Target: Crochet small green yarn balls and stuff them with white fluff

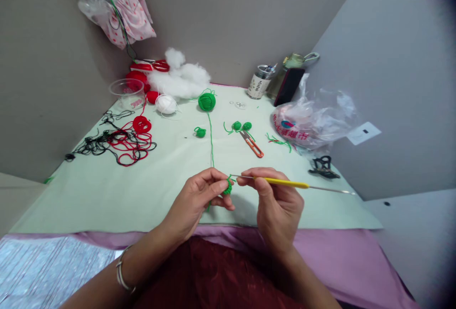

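Note:
Pinched between the thumb and fingers of my left hand (206, 190) is a small green crochet piece (228, 187). My right hand (278, 199) grips a crochet hook (287, 183) with a yellow handle, its thin metal tip reaching left to the top of the green piece. Whether a loop sits on the tip is too small to tell. A strand of green yarn (211, 142) runs from my left hand back to a green yarn ball (207, 101). Beyond my hands lie small green crochet balls (247, 126) and orange-handled thread snips (252, 145).
Left lie tangled black and red yarn (121, 142), a clear plastic cup (127, 94), white stuffing (185, 81) and a white yarn ball (166, 104). At the back right stand a pen holder (259, 83) and a phone (289, 86). A plastic bag (313, 121) and a black hair clip (323, 167) are right.

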A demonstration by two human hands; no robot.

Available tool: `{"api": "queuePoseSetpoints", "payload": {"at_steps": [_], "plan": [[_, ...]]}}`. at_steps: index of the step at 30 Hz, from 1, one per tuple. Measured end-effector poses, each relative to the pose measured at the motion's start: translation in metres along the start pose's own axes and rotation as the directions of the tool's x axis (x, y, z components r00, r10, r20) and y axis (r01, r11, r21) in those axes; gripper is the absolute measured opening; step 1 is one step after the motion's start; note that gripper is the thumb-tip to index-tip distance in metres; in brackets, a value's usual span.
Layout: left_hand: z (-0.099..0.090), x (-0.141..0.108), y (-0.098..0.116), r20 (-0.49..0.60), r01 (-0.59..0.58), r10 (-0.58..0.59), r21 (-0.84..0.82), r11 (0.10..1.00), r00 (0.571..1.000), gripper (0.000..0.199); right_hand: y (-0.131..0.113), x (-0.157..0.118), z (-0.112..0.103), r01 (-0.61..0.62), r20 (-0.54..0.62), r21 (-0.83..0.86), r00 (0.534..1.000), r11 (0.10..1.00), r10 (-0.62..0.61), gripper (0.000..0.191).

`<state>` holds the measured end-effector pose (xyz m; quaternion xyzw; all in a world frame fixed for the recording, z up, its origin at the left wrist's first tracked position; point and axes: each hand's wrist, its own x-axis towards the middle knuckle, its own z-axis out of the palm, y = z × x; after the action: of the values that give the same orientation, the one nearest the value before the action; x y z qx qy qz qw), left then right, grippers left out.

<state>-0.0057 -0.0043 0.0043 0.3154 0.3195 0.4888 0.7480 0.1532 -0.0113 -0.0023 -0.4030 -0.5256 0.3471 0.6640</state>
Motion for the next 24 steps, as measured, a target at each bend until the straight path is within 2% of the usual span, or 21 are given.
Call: {"api": "queuePoseSetpoints", "payload": {"at_steps": [5,10,18,24], "plan": [[0.0014,0.0011,0.0021,0.001,0.009,-0.009,-0.03,1.0,1.0,0.019,-0.0007,0.0051,-0.002,-0.157,0.03,0.176,0.988,0.972,0.154,0.008],[0.001,0.0017,0.0009,0.023,0.022,-0.021,-0.041,0.999,1.0,0.02,-0.0008,0.0087,0.0,-0.286,0.073,0.227,0.958,0.931,0.277,0.009],[0.0002,0.0026,0.0002,0.029,0.033,-0.032,-0.032,0.999,0.999,0.02,-0.0015,0.009,0.0024,-0.292,0.062,0.231,0.956,0.928,0.285,0.01],[0.0006,0.002,0.0015,0.015,0.024,-0.023,-0.012,1.0,1.0,0.02,-0.0018,0.0082,0.0008,-0.225,-0.005,0.205,0.973,0.953,0.231,0.009]]}}
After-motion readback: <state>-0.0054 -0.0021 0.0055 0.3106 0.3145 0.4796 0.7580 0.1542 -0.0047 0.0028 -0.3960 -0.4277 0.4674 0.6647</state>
